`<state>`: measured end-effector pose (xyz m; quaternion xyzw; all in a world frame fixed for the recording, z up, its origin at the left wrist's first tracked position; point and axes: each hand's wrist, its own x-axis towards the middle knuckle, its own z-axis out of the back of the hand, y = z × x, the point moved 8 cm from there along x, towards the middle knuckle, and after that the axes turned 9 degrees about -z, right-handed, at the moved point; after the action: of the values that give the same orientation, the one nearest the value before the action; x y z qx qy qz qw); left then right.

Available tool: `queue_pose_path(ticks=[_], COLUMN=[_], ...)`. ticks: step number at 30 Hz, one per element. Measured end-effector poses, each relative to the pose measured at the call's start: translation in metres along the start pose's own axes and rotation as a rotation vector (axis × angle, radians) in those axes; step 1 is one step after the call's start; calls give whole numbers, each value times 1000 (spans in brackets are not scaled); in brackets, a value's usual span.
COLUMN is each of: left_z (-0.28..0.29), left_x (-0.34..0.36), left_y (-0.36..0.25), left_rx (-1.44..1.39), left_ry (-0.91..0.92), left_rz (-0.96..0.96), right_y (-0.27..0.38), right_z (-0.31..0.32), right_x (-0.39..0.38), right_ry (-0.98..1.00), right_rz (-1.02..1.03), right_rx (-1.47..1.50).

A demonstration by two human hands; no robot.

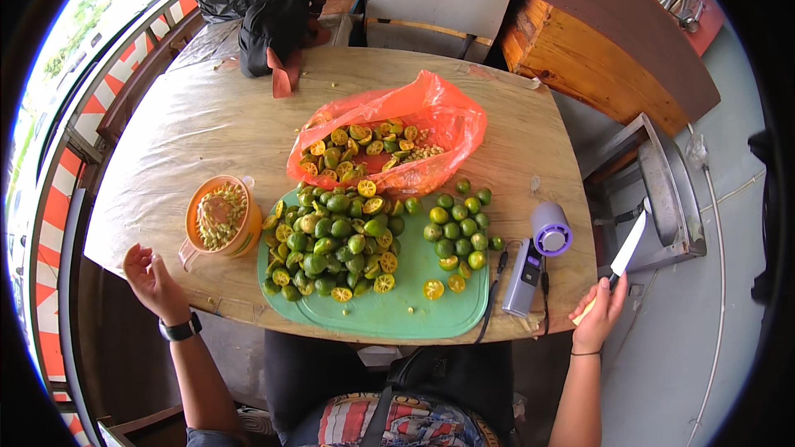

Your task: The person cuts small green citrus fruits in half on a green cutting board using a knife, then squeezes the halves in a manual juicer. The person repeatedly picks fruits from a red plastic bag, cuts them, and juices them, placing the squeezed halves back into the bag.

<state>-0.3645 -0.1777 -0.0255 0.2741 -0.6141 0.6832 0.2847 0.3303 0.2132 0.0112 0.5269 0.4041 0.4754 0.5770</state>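
Plainly, right grip (598, 316) round a knife (630, 244), left grip (156, 283) loosely curled — shirt print (421, 424) perhaps lettered, blurred.

the bag (460, 112) is thin, glossy plastic, the cutting board (406, 321) smooth plastic, the knife blade (630, 244) smooth.

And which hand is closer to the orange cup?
Left. The left hand is just left of the orange cup and nearer the person; the right hand, holding a knife, is far across, beyond the green board.
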Motion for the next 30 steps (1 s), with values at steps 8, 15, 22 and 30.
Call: queue_pose_path(ticks=[8,15,22,30], left_z=[-12,-103,-201,-230], left_x=[-18,-117,-171,-187], left_y=[-59,-254,-333,-321], left_rx=[20,-313,-196,-79], left_ry=[-89,490,1032,1189], left_rz=[-3,-331,-384,-325], right_y=[9,11,6,8], right_z=[-7,-7,-5,-4], right_x=[-2,-2,0,0], right_ry=[28,64,107,128], right_rz=[16,12,-18,12], right_rx=[-53,-96,-18,-22])
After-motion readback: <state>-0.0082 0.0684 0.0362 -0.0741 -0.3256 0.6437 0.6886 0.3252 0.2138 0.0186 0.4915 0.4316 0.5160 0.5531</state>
